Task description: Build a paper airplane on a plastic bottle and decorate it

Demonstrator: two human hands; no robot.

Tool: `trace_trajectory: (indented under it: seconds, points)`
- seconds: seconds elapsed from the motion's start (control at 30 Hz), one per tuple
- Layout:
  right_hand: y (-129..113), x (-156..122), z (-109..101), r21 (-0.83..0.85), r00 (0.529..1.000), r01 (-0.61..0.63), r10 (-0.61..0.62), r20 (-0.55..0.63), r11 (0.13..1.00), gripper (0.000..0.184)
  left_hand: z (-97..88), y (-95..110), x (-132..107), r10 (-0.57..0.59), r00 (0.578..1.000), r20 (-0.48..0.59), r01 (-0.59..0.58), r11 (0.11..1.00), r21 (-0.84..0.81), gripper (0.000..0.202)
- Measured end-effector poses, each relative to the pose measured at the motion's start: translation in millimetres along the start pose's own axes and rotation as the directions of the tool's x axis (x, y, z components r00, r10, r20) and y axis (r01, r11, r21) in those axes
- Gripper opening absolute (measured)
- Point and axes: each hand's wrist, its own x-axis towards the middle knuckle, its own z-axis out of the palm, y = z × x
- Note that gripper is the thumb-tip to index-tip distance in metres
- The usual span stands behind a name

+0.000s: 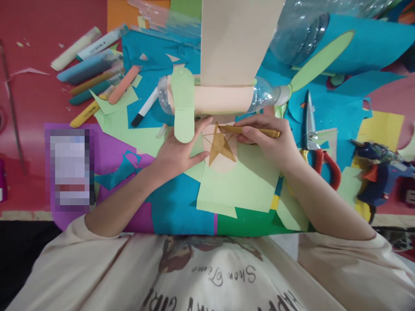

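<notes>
A plastic-bottle plane (223,98) wrapped in pale pink paper lies in front of me. Its long pink wing (238,43) stretches away, and the wing part nearest me carries a star (219,147) drawn in golden brown. The star's lower points are coloured in, while its side points are only outlined. My right hand (269,140) grips a golden-brown marker (256,130), its tip at the top of the star. With fingers spread, my left hand (181,151) rests beside the star, partly under the plane's green paper tail strip (184,106).
Several markers (94,71) lie at the upper left, with a white marker (145,106) nearer. Scissors (313,134) and a blue glue gun (376,181) are on the right. Paper sheets and scraps (240,190) cover the table. A blurred phone (69,166) lies at the left.
</notes>
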Motion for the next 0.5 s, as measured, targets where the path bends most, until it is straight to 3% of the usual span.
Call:
trace_trajectory:
  seconds: [0.27,0.5]
  points:
    - [-3.0,0.0,-1.4,-0.018,0.999,0.013,-0.012,0.041,1.0,0.011,-0.4,1.2,0.5,0.003,1.0,-0.012,-0.003,1.0,-0.004,0.065]
    - [-6.1,-1.6,0.8,0.085,0.998,-0.053,0.054,-0.01,0.995,0.016,-1.4,3.1,-0.1,-0.011,1.0,0.0,0.011,1.0,0.001,0.066]
